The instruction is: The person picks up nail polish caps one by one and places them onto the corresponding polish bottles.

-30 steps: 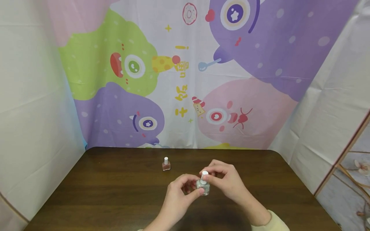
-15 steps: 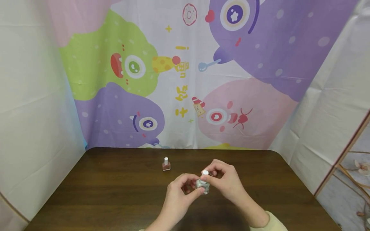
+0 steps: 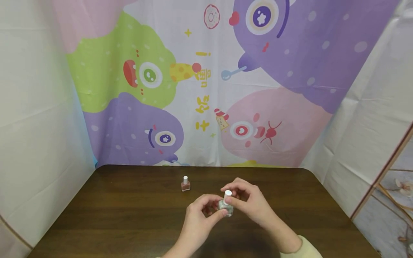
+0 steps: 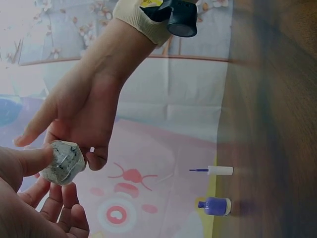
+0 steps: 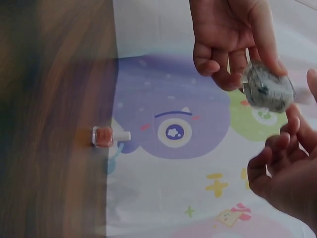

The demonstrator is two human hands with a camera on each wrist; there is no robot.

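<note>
My left hand (image 3: 198,218) holds a small clear nail polish bottle (image 3: 226,209) with pale, dark-flecked contents, its thumb on the near side. The bottle leans slightly, and its white cap (image 3: 228,194) points up. My right hand (image 3: 253,202) is at the cap, thumb against its near side and fingers behind it. In the right wrist view the cap is blurred between the right thumb and fingers. Farther back, a reddish-brown nail polish bottle (image 3: 185,185) stands upright with its white cap on.
In the left wrist view a purple nail polish bottle (image 4: 216,206) stands uncapped, beside its white cap with brush (image 4: 220,170) pointing up. My right hand hides both from the head view. Behind the dark wooden table (image 3: 129,215) hangs a cartoon-printed cloth (image 3: 206,89).
The right fingers have shifted around the cap: half a second ago they covered more of it, and now its side shows. The left hand has stayed nearly still with the bottle.
</note>
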